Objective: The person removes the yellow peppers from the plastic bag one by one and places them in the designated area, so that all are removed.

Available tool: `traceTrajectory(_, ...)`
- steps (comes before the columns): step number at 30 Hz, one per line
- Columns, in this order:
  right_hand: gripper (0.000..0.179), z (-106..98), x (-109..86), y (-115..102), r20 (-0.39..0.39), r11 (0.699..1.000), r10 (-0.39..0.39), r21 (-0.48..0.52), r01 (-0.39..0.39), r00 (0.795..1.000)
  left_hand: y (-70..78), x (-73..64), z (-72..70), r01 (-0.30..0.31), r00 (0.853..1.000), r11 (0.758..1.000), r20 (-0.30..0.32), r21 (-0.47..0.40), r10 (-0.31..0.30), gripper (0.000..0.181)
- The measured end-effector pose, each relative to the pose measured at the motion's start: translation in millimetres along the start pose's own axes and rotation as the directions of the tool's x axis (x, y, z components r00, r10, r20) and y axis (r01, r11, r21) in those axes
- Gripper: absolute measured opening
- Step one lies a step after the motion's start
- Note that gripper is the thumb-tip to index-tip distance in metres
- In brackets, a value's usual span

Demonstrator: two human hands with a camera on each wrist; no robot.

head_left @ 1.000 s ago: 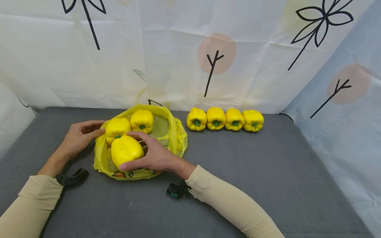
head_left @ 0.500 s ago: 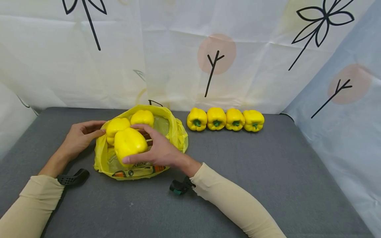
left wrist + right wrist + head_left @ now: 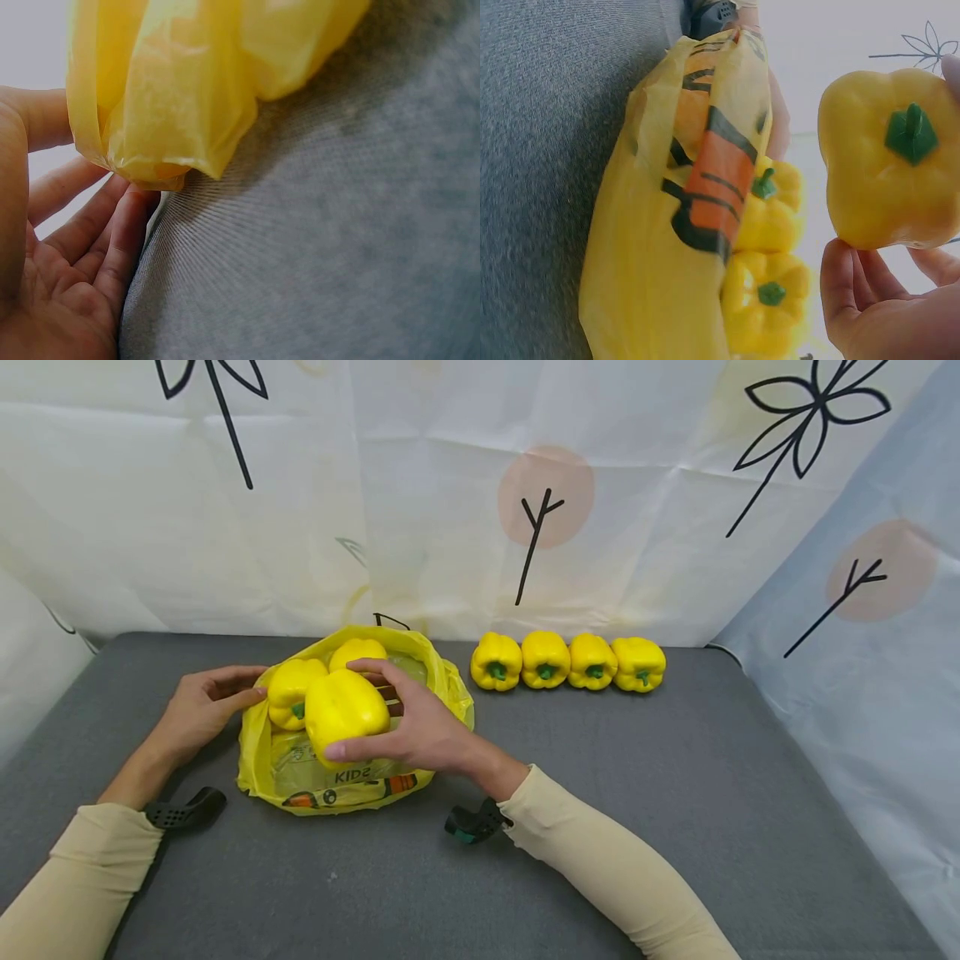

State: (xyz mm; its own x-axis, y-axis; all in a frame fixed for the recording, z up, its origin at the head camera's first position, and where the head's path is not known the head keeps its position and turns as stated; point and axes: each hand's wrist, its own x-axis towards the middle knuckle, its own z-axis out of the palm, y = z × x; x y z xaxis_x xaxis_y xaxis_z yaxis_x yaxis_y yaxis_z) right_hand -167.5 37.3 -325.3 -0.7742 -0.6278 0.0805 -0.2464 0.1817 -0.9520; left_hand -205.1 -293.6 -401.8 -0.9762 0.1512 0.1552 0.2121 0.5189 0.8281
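Note:
A yellow bell pepper (image 3: 345,714) is in my right hand (image 3: 427,731), gripped between thumb and fingers above the opening of a yellow plastic bag (image 3: 255,760). Its green stem (image 3: 913,135) faces the right wrist camera. At the bag's left side, my left hand (image 3: 197,708) pinches the rim; in the left wrist view its fingers (image 3: 124,232) meet the thin plastic (image 3: 187,90). Inside the bag sit two more yellow peppers, one at the left (image 3: 294,687) and one at the back (image 3: 357,651), the latter partly hidden by the held pepper and my right hand.
Several yellow bell peppers (image 3: 545,658) stand in a row at the back of the grey tabletop (image 3: 600,777), right of the bag. Behind them hangs a white printed cloth (image 3: 450,527). Black wrist straps (image 3: 186,810) sit on both forearms.
My right hand has lifted the pepper up and to the right, from low in the bag to above its opening. The print on the bag's inside now shows. My left hand has stayed at the rim.

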Motion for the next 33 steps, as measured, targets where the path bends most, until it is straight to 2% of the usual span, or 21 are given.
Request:
traceTrajectory(11, 0.083, -20.7, -17.8, -3.0, -0.058, 0.998, -0.02, -0.054, 0.017, 0.998, 2.2, -0.9, 0.5, 0.009, 1.0, 1.0, -0.001, -0.001, -0.009, 0.049)
traceTrajectory(21, 0.081, -43.1, -37.3, 3.0, -0.119, 0.999, -0.032, -0.037, 0.028, 0.992, 2.8, -0.8, 0.5, 0.023, 1.0, 1.0, 0.003, 0.004, -0.023, 0.05)
traceTrajectory(25, 0.085, -52.0, -44.8, 8.1, -0.131, 1.0, -0.028, 0.005, 0.029, 0.991, 2.4, -0.6, 0.9, 0.028, 1.0, 1.0, 0.001, 0.006, -0.028, 0.05)
traceTrajectory(33, 0.082, -69.7, -59.4, 20.9, -0.183, 0.999, 0.024, 0.031, -0.018, 0.983, 2.3, -0.3, 1.4, 0.029, 1.0, 0.999, -0.003, 0.012, -0.029, 0.051)
